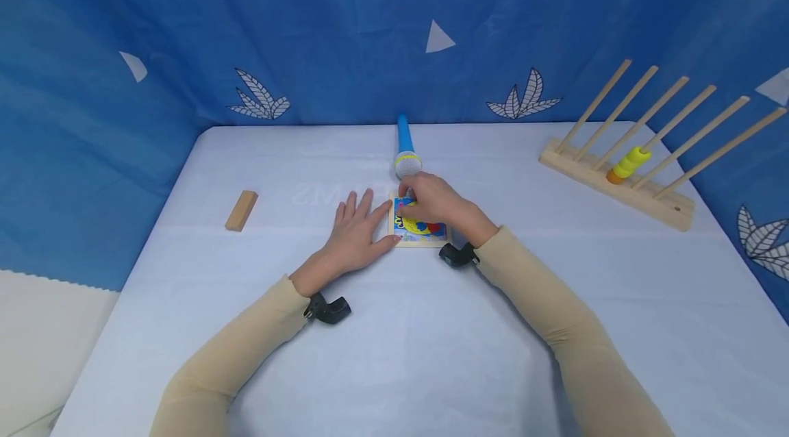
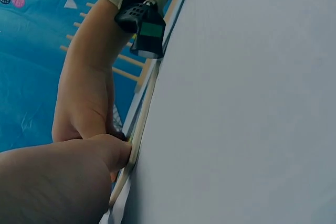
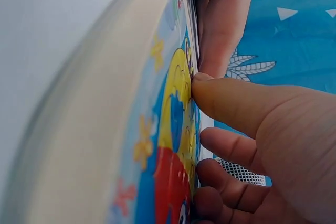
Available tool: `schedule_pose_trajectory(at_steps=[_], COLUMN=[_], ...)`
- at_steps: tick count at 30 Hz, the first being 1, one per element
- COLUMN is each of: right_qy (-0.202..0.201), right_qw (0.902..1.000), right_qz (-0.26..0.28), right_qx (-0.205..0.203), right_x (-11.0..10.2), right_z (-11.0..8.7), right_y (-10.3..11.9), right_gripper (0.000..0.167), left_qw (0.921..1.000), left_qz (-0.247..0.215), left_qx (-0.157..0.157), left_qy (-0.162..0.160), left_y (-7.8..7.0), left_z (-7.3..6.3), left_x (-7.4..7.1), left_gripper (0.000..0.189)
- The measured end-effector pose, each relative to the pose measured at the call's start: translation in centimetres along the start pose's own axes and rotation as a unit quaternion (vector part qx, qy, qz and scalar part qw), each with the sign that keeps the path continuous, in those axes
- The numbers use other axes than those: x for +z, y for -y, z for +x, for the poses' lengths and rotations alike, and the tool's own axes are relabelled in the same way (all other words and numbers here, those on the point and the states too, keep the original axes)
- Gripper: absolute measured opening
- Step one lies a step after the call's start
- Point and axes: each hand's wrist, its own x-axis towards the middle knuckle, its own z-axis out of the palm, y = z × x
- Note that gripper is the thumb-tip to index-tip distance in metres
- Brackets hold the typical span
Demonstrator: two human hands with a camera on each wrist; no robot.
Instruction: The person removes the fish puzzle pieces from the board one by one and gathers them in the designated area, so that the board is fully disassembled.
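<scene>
A wooden-framed jigsaw puzzle [image 1: 422,241] with a yellow, red and blue cartoon fish lies flat near the middle of the table. Beside its left edge my left hand [image 1: 356,238] rests with fingers spread, the thumb at the frame's lower left corner. My right hand [image 1: 434,198] reaches over the puzzle's upper part with bent fingers. In the right wrist view its thumb [image 3: 226,95] and fingertips meet the picture surface; I cannot tell whether they pinch a piece. The left thumb [image 2: 113,150] also shows against the frame's edge in the left wrist view.
Just beyond the puzzle lies a blue toy microphone [image 1: 405,142], its head toward me. A small wooden block [image 1: 241,211] sits at the left. At the right back stands a wooden peg rack [image 1: 610,183] with yellow and orange beads [image 1: 630,163] on one peg.
</scene>
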Motion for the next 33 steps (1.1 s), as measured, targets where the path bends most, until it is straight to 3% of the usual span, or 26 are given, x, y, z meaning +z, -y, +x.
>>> schedule_pose_trajectory(at_steps=[18, 33], right_qy=[-0.004, -0.008], right_qw=[0.9999, 0.9993], right_qz=[0.003, 0.011], right_qx=[0.016, 0.034], right_x=[0.35, 0.38], right_z=[-0.25, -0.35], right_y=[0.04, 0.28], right_gripper=[0.028, 0.034], left_qw=[1.0000, 0.9999], left_qz=[0.001, -0.001], left_qx=[0.005, 0.009], left_qy=[-0.006, -0.013], left_y=[-0.04, -0.24], left_z=[-0.05, -0.23], left_x=[0.22, 0.01], left_gripper=[0.073, 0.074])
